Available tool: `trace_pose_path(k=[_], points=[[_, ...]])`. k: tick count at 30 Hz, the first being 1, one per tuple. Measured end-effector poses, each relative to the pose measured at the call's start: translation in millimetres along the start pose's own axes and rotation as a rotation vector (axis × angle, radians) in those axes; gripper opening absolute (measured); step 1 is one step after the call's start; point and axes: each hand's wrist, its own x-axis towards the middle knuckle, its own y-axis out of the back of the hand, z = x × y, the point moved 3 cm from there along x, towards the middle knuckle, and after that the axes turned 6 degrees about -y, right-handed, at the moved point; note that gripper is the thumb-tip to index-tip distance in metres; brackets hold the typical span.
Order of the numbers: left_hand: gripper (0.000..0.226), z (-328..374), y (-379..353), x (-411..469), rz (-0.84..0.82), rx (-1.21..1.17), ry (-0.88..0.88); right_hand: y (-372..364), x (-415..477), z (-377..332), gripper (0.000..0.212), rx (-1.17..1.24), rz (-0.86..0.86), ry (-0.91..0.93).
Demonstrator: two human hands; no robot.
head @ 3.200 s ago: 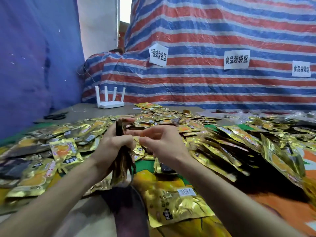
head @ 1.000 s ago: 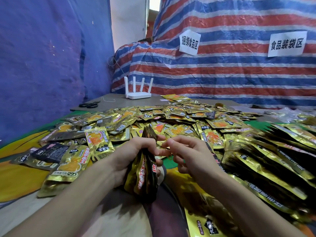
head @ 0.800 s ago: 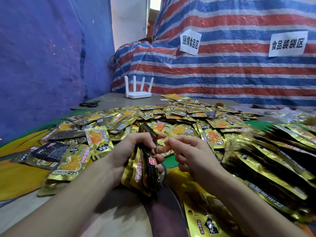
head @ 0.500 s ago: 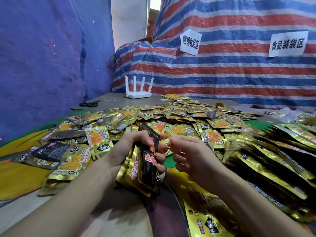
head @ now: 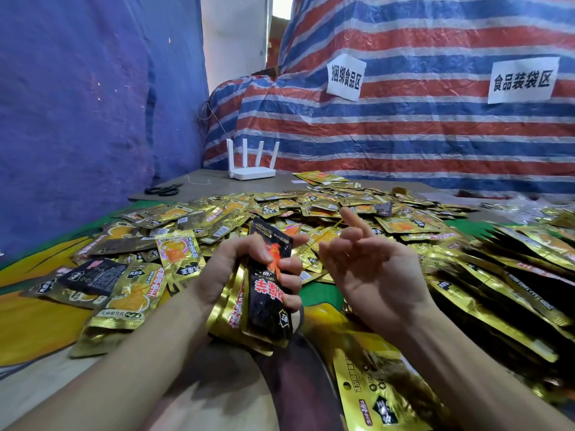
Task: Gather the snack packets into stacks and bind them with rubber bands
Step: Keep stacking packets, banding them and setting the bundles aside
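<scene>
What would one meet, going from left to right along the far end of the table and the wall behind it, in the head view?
Black scissors → white router → left paper sign → right paper sign.

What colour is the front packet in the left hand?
The packet is black with red print; head view.
</scene>
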Motion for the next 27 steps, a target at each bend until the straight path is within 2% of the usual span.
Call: trace_pose_path(k=[3, 5, 9, 11, 13, 15, 19, 22, 24, 27], points=[[0.069, -4, -5, 0, -0.055, 0.023, 0.011, -2, -1, 0, 0.038, -0.092, 0.004, 0.049], [0.055, -6, -8, -1, -0.067, 0.06, 0.015, -2, -1, 2, 0.037, -0.193, 0.004, 0.046], [0.034, -7, -2, 1, 0.136, 0.181, -0.012, -3, -1, 9, 0.055, -0.295, -0.031, 0.025], [0.033, -7, 3, 1, 0.26, 0.324, -0.001, -4, -1, 12, 0.061, -0.37, -0.035, 0.005], [0.028, -5, 8, 1, 0.408, 0.521, -0.037, -3, -2, 14, 0.059, -0.464, -0.03, 0.007], [0.019, -4, 10, 0, 0.518, 0.598, -0.156, -2, -3, 16, 0.054, -0.587, -0.022, 0.037], [0.039, 6, 15, -1, 0.77, 0.635, -0.503, -1, -4, 22, 0.05, -0.796, 0.037, 0.092], [0.041, 14, 7, -4, 0.804, 0.6, -0.764, -4, -6, 33, 0.06, -0.953, 0.061, 0.089], [0.046, 15, 2, -5, 0.815, 0.584, -0.871, -10, -8, 42, 0.069, -1.031, 0.04, 0.088], [0.045, 12, -1, -6, 0.845, 0.51, -0.949, -18, -8, 51, 0.074, -0.951, 0.016, 0.133]])
